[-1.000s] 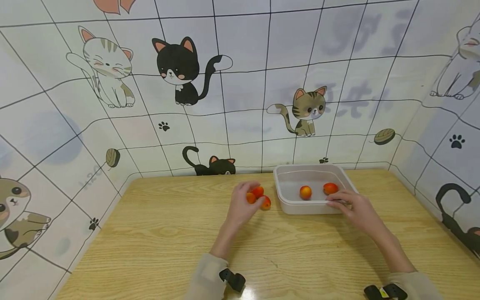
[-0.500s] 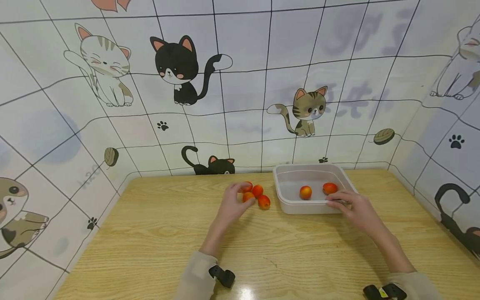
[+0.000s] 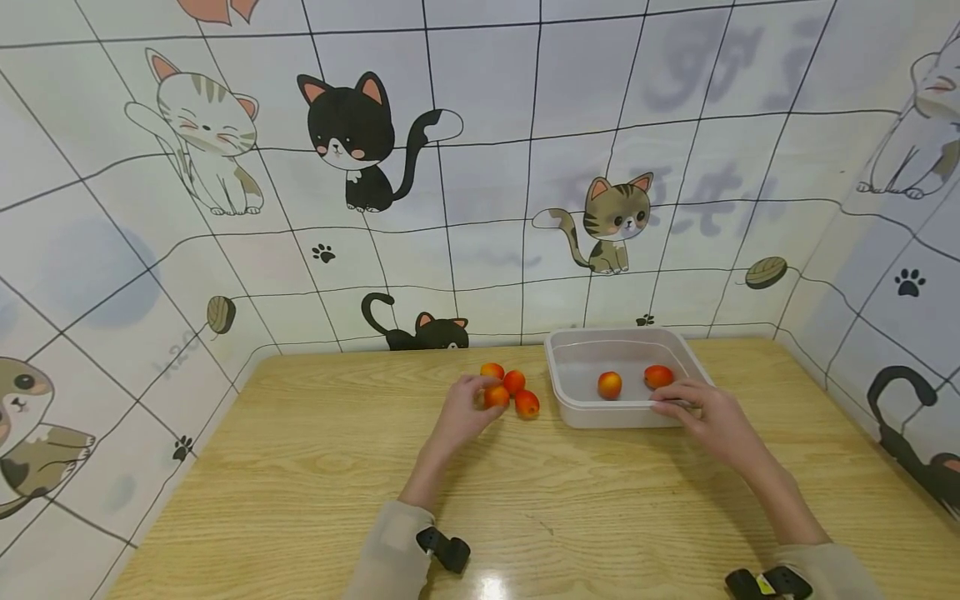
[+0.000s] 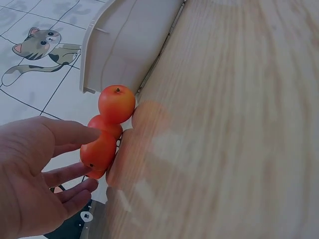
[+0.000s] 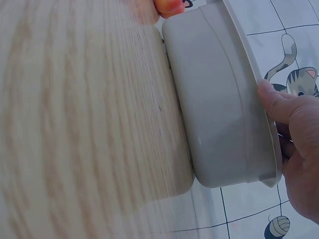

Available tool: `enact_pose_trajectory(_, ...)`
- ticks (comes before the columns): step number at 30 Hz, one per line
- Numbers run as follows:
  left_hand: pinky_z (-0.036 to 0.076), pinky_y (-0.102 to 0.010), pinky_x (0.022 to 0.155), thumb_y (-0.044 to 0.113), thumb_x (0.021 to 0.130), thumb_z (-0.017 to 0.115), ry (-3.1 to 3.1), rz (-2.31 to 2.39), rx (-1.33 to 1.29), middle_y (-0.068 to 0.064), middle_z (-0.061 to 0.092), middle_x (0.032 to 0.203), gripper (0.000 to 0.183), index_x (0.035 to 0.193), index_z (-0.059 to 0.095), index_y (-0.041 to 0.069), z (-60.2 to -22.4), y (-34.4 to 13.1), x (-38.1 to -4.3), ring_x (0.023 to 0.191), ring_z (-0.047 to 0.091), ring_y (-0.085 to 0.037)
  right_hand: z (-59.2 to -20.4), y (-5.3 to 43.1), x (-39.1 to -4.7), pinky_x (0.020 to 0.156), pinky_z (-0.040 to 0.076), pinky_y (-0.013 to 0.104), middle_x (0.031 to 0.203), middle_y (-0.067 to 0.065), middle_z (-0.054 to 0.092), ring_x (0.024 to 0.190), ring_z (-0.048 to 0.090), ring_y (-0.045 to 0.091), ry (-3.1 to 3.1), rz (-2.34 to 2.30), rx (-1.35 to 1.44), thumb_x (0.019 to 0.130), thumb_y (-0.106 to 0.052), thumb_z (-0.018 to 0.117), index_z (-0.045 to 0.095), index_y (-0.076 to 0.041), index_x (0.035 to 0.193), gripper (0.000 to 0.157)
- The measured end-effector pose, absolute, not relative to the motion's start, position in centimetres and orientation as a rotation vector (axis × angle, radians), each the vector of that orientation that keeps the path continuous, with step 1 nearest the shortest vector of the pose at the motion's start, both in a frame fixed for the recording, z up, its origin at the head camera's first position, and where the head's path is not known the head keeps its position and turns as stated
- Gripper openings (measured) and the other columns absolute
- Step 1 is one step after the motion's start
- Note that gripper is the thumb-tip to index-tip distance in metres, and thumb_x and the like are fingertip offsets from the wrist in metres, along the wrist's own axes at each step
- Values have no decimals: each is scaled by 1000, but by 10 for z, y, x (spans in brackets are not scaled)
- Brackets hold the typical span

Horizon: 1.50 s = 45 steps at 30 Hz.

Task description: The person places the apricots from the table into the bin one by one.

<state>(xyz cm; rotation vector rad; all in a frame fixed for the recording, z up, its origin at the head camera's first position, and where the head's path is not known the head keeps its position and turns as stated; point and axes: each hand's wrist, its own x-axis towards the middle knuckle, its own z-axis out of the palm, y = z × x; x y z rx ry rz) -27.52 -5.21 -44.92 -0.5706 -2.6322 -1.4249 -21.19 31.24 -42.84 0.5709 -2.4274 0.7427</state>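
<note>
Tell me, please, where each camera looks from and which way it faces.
Head: worn on the head, it looks forward and down at the table, fruit, box and wall; left grip, right grip, forearms and sleeves show.
Left wrist: worn there, it looks past the left grip, which shows, at the fruit with the box beyond.
Right wrist: worn there, it looks at the box's front; the right grip shows, holding the box.
Shared: both wrist views show box, fruit, table and wall, with the scene turned sideways.

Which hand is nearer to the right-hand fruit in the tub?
Right. The right hand grips the tub's near rim, just in front of that fruit; the left hand is off to the tub's left, at the four fruits outside it.
</note>
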Motion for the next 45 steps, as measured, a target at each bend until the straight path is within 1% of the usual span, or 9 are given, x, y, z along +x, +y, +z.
enact_pose_trajectory(4, 49, -45, 91, 6, 87, 77, -2665, -1420, -555, -16, 60, 118, 36, 122, 69, 2, -451, -54, -276, 107, 54, -33, -428, 312, -212, 75, 42, 6, 92, -3, 71, 81, 59, 5, -2425, 748, 575, 77, 0, 83, 77, -12, 94, 21)
enact_pose_trajectory(7, 49, -41, 86, 4, 87, 77, -2674, -1433, -546, -14, 59, 113, 34, 120, 69, 2, -451, -55, -275, 100, 53, -30, -429, 312, -212, 75, 42, 6, 92, -3, 71, 80, 58, 5, -2424, 754, 577, 77, 1, 83, 78, -12, 94, 22)
enact_pose_trajectory(14, 50, -36, 81, 4, 87, 77, -2708, -1440, -541, -12, 63, 111, 30, 116, 69, 3, -452, -58, -275, 97, 55, -26, -429, 311, -211, 76, 41, 5, 92, -3, 71, 81, 58, 7, -2436, 753, 567, 76, 1, 84, 78, -12, 94, 23)
enact_pose_trajectory(22, 49, -36, 80, 6, 88, 76, -2696, -1452, -514, -13, 62, 105, 29, 115, 68, 3, -452, -58, -275, 93, 55, -26, -428, 311, -211, 75, 42, 5, 91, -3, 71, 79, 58, 5, -2416, 755, 589, 76, 3, 83, 77, -11, 93, 23)
enact_pose_trajectory(26, 49, -36, 78, 9, 88, 77, -2681, -1489, -482, -13, 62, 105, 30, 116, 67, 2, -450, -58, -273, 93, 55, -26, -427, 310, -210, 75, 42, 5, 91, -3, 71, 79, 59, 5, -2412, 752, 595, 76, 3, 83, 77, -11, 93, 22)
enact_pose_trajectory(30, 51, -33, 75, 10, 89, 77, -2642, -1524, -483, -14, 63, 105, 33, 118, 66, 1, -449, -58, -272, 89, 57, -24, -427, 310, -210, 75, 42, 5, 92, -3, 71, 79, 58, 5, -2422, 749, 588, 77, 2, 83, 77, -11, 93, 22)
enact_pose_trajectory(34, 51, -29, 71, 10, 91, 75, -2600, -1550, -502, -12, 64, 104, 31, 119, 66, 1, -447, -57, -272, 85, 58, -21, -427, 310, -210, 75, 42, 5, 92, -3, 71, 79, 58, 5, -2429, 750, 580, 77, 1, 83, 77, -12, 93, 21)
enact_pose_trajectory(39, 52, -31, 73, 10, 91, 73, -2569, -1554, -497, -10, 64, 103, 28, 117, 66, 2, -442, -54, -270, 84, 58, -20, -428, 310, -209, 75, 42, 6, 92, -3, 71, 80, 58, 5, -2430, 749, 573, 78, 1, 82, 77, -12, 93, 20)
enact_pose_trajectory(45, 52, -32, 76, 9, 90, 74, -2532, -1561, -485, -9, 65, 104, 31, 119, 67, 3, -437, -50, -269, 86, 59, -20, -428, 311, -209, 75, 42, 6, 92, -2, 71, 80, 59, 5, -2425, 745, 575, 78, 1, 83, 77, -11, 93, 21)
